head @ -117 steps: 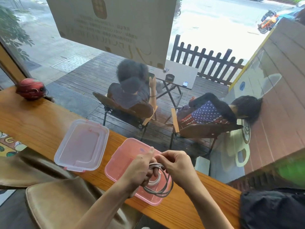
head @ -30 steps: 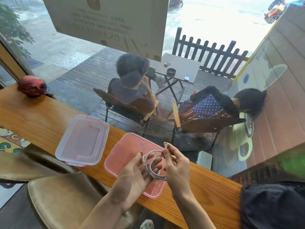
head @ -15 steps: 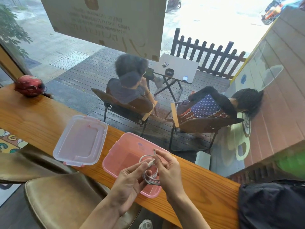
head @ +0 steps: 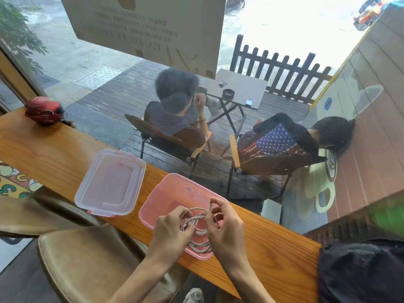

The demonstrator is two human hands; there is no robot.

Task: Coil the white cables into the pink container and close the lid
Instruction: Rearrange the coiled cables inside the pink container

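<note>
The pink container (head: 172,189) stands open on the wooden counter, right in front of me. Above its near half hangs a coil of white cables (head: 197,234), looped several times. My left hand (head: 170,232) grips the coil's left side with curled fingers. My right hand (head: 225,228) holds the right side and pinches one cable end upright between thumb and forefinger. The clear lid (head: 110,182) lies flat on the counter to the left of the container, apart from it.
The wooden counter (head: 269,254) runs along a window. A red helmet (head: 44,110) sits at its far left end, a black bag (head: 360,272) at its right end. A brown stool (head: 87,265) stands below my left arm. Outside, two people sit on chairs.
The coil has sunk lower over the container. My left hand has closed on the coil's left side, and my right hand has lifted one cable end upright.
</note>
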